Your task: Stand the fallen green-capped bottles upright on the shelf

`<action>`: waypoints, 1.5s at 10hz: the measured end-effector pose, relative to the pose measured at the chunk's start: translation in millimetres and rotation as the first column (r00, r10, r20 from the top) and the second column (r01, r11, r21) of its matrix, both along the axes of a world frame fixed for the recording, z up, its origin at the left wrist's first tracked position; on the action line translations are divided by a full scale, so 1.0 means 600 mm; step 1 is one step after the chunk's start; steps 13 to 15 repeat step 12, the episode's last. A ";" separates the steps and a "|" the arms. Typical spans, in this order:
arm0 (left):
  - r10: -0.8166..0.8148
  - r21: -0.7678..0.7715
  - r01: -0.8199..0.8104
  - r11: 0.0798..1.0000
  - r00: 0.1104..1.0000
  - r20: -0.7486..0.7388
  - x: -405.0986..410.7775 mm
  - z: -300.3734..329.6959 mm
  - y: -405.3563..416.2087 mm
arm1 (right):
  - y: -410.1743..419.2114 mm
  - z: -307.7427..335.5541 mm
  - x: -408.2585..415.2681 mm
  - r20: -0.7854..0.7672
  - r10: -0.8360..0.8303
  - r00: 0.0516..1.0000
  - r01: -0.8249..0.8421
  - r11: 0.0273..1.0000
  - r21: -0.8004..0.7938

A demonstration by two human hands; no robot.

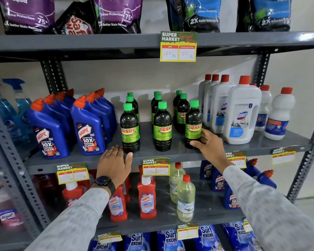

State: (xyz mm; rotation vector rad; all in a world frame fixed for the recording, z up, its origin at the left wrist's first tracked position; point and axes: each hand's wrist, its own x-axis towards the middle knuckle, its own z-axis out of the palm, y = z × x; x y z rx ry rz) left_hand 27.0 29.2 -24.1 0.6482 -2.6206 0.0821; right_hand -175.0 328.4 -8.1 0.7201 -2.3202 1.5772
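Several dark green-capped bottles with green "Sunny" labels stand upright in three rows on the middle grey shelf. The front left bottle, front middle bottle and front right bottle stand at the shelf's front. My right hand wraps the lower part of the front right bottle, thumb in front, fingers behind. My left hand hovers at the shelf edge, fingers spread, just below and left of the front left bottle, holding nothing. No bottle lies on its side.
Blue Harpic bottles stand close on the left, white Domex jugs close on the right. Price tags hang on the shelf edge. Red Harpic bottles and clear bottles fill the shelf below; pouches sit on the shelf above.
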 end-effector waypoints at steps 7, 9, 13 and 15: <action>-0.016 -0.006 0.016 1.000 1.000 -0.019 -0.001 -0.002 -0.003 | -0.012 -0.016 0.019 -0.072 -0.242 0.968 0.251 0.953 0.170; -0.021 -0.005 0.021 1.000 1.000 -0.018 0.001 0.000 -0.001 | -0.019 -0.018 0.022 -0.104 -0.245 0.964 0.260 0.948 0.181; -0.036 0.130 0.039 0.991 0.999 -0.022 0.005 0.003 -0.001 | 0.000 0.007 0.057 -0.009 -0.240 0.971 0.239 0.960 0.146; -0.036 0.130 0.039 0.991 0.999 -0.022 0.005 0.003 -0.001 | 0.000 0.007 0.057 -0.009 -0.240 0.971 0.239 0.960 0.146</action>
